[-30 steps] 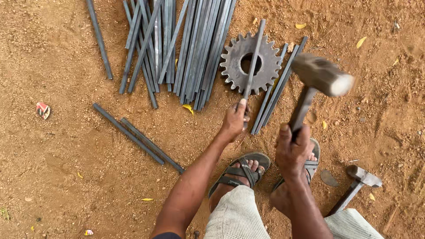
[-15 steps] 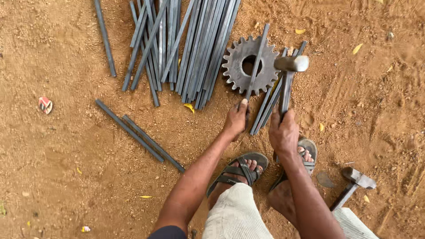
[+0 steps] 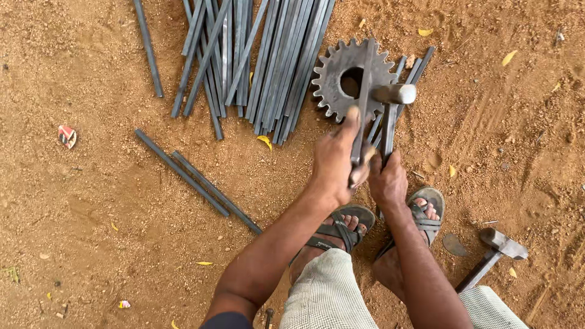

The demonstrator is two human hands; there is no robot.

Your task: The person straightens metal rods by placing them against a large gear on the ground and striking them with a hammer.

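My left hand point(image 3: 336, 159) grips the near end of a flat steel bar point(image 3: 364, 100) that lies across a toothed steel gear wheel point(image 3: 339, 66) on the dirt. My right hand point(image 3: 387, 181) holds a hammer by its handle, and the hammer head point(image 3: 395, 94) rests low over the bar at the gear's right edge. Both hands sit side by side just in front of my sandalled feet point(image 3: 341, 230).
A large heap of steel bars point(image 3: 262, 55) lies left of the gear, with two loose bars point(image 3: 195, 180) nearer me and a few more point(image 3: 414, 67) right of the gear. A second hammer point(image 3: 493, 253) rests on the ground at lower right.
The hammer has swung down from a raised position at the right onto the bar at the gear. My left hand has shifted up along the bar.
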